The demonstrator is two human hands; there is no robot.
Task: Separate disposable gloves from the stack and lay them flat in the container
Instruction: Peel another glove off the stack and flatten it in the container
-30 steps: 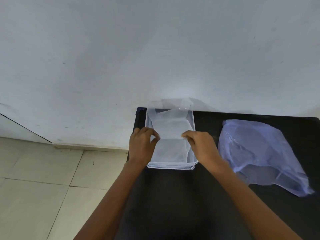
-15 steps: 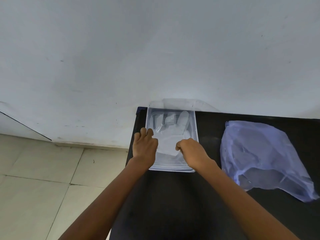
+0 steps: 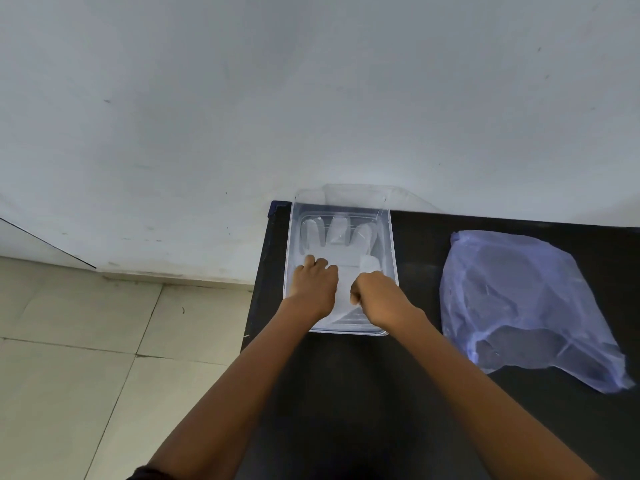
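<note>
Pale wall (image 3: 311, 98) is filling the upper view; tiled floor (image 3: 86, 341) is showing at lower left. Black surface (image 3: 346, 393) is butting against the wall, its left edge dropping to the floor just beside the container (image 3: 394, 258).

Change over the last second: the glove (image 3: 341, 244) was being held up by both hands over the container; now it is lying down inside, fingers spread toward the wall end and reading fairly flat. I am judging this glove as nearly placed, only the cuff end left to settle.

Left hand (image 3: 313, 287) is resting on the glove's near left part, fingers bent, knuckles up; I cannot tell whether it is pinching the film or only pressing it. Right hand (image 3: 375, 296) is curled tight at the cuff, apparently pinching it between thumb and fingers.

Stack (image 3: 526, 306), a bluish-looking crumpled heap of film, is lying well apart to the right on the surface.

Room for moving: open dark surface is lying between container and stack, and in front of both. Container is sitting near the surface's left edge, so I am watching for any leftward shove. Thin film is likely clinging to skin on release.
</note>
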